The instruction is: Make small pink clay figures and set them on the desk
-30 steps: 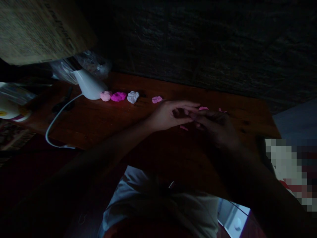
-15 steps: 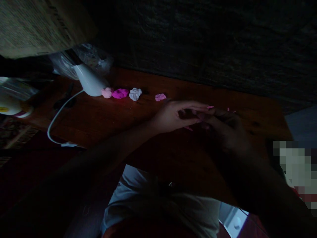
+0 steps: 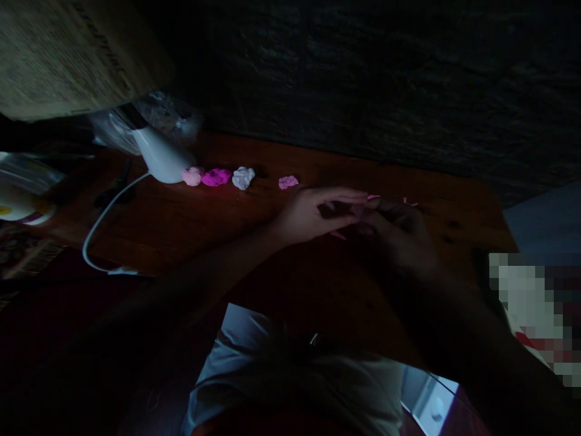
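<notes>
Grip of my left hand is curved, with a dark gap between thumb and fingers, and its tips meet the fingertips of my right hand, which is bent inward. From my distant place, I cannot tell if either grip is clamped on something, because the light is very weak and a dull pinkish patch at the meeting point could be material or skin. Both hands are above the brown wooden surface. Just behind the fingertips I see a small bright pink flat piece; below the left hand lies a thin pink strip, and beyond the right hand there are narrow pink scraps. Near the left wrist, on its far side, rests a crumpled light-pink piece. Farther left stand in a row a greyish-white rough lump, a magenta oblong lump and a pale pink round lump, the last beside a white cone-shaped base with a white cable.
</notes>
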{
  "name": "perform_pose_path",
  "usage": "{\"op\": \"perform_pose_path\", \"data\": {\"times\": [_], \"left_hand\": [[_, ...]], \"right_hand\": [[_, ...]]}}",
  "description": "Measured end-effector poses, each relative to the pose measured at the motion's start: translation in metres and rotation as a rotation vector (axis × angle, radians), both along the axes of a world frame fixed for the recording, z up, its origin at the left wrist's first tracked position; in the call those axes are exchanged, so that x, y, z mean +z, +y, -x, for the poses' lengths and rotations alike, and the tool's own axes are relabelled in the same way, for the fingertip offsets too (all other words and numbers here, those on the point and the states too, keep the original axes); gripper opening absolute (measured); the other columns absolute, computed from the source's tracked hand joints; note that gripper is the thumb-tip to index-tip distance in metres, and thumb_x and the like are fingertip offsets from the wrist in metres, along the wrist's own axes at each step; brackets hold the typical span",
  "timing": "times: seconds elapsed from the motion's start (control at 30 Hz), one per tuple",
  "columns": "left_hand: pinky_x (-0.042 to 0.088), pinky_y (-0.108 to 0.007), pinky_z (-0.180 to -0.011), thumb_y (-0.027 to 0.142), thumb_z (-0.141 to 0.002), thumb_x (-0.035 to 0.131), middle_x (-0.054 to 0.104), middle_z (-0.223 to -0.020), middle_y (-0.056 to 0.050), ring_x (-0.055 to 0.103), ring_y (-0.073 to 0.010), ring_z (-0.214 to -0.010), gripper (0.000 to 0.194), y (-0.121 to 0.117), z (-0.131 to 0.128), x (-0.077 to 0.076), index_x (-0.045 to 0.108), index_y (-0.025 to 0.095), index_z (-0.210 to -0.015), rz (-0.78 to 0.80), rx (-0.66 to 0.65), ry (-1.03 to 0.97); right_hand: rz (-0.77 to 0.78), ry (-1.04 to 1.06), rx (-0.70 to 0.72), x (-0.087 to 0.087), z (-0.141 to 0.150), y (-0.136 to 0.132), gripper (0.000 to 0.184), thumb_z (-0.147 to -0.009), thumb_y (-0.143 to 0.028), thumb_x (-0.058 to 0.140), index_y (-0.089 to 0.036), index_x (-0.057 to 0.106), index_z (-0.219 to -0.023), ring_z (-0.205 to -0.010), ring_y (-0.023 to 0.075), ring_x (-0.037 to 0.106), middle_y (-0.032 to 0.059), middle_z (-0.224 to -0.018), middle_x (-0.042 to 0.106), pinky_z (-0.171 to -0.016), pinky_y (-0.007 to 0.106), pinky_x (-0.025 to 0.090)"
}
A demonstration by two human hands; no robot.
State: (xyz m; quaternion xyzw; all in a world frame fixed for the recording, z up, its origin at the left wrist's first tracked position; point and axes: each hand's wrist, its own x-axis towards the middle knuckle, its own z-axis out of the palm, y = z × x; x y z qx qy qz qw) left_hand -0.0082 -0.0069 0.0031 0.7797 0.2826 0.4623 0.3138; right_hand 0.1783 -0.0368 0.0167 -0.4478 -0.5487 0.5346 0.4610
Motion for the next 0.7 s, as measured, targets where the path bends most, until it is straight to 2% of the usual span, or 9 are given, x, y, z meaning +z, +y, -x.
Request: {"op": "perform_pose_path", "data": {"times": [0.13, 0.27, 0.33, 0.43, 0.57, 0.63, 0.7], "left_hand": [[0.058, -0.025, -0.078, 0.040, -0.082, 0.080, 0.078, -0.117, -0.013, 0.076, -0.0200, -0.101, 0.046, 0.008, 0.006, 0.001, 0.072, 0.016, -0.120, 0.023, 0.024, -0.034], [0.054, -0.022, -0.069, 0.045, -0.092, 0.067, 0.080, -0.094, -0.009, 0.075, -0.0138, -0.083, 0.035, 0.024, 0.011, 0.010, 0.073, 0.015, -0.110, 0.063, 0.233, -0.147], [0.051, -0.021, -0.064, 0.044, -0.095, 0.064, 0.078, -0.080, -0.005, 0.070, -0.0103, -0.070, 0.030, 0.038, 0.008, 0.023, 0.074, 0.016, -0.099, 0.059, 0.298, -0.203], [0.046, -0.020, -0.057, 0.038, -0.095, 0.066, 0.072, -0.067, -0.001, 0.059, -0.0076, -0.057, 0.024, 0.066, -0.009, 0.057, 0.074, 0.017, -0.086, 0.042, 0.342, -0.302], [0.041, -0.020, -0.053, 0.038, -0.096, 0.064, 0.070, -0.066, 0.000, 0.053, -0.0070, -0.053, 0.023, 0.101, -0.050, 0.104, 0.074, 0.019, -0.089, 0.014, 0.377, -0.460], [0.040, -0.020, -0.054, 0.042, -0.099, 0.060, 0.068, -0.065, 0.001, 0.052, -0.0064, -0.053, 0.028, 0.107, -0.064, 0.114, 0.073, 0.018, -0.091, -0.006, 0.396, -0.539], [0.042, -0.019, -0.058, 0.044, -0.097, 0.062, 0.067, -0.063, 0.002, 0.056, -0.0068, -0.056, 0.030, 0.102, -0.066, 0.111, 0.073, 0.017, -0.091, -0.050, 0.344, -0.479]], "right_hand": [[0.021, -0.052, -0.014, 0.000, 0.002, 0.005, 0.026, -0.079, -0.047, 0.079, -0.022, 0.073, -0.077, -0.056, 0.0101, 0.045, -0.0035, -0.061, 0.056, -0.055, 0.027, 0.036], [0.023, -0.008, -0.122, 0.001, 0.004, 0.009, 0.033, -0.074, -0.052, 0.079, -0.020, 0.073, -0.082, -0.054, 0.0081, 0.045, 0.0007, -0.078, 0.069, -0.050, 0.025, 0.034], [0.006, 0.028, -0.139, 0.002, 0.004, 0.011, 0.038, -0.071, -0.054, 0.080, -0.019, 0.074, -0.083, -0.054, 0.0078, 0.044, 0.0017, -0.079, 0.070, -0.050, 0.024, 0.034], [0.022, 0.090, -0.148, 0.005, 0.004, 0.012, 0.042, -0.067, -0.058, 0.082, -0.018, 0.075, -0.082, -0.053, 0.0074, 0.044, 0.0029, -0.079, 0.071, -0.050, 0.024, 0.033], [0.048, 0.138, -0.141, 0.008, 0.005, 0.010, 0.046, -0.062, -0.059, 0.085, -0.018, 0.078, -0.082, -0.055, 0.0084, 0.045, 0.0025, -0.074, 0.069, -0.051, 0.025, 0.034], [0.057, 0.158, -0.140, 0.009, 0.004, 0.010, 0.049, -0.057, -0.060, 0.086, -0.017, 0.078, -0.081, -0.055, 0.0087, 0.045, 0.0018, -0.072, 0.068, -0.052, 0.025, 0.035], [0.079, 0.148, -0.134, 0.011, 0.002, 0.009, 0.053, -0.056, -0.061, 0.086, -0.017, 0.080, -0.084, -0.057, 0.0098, 0.047, 0.0009, -0.070, 0.066, -0.054, 0.026, 0.038]]}}
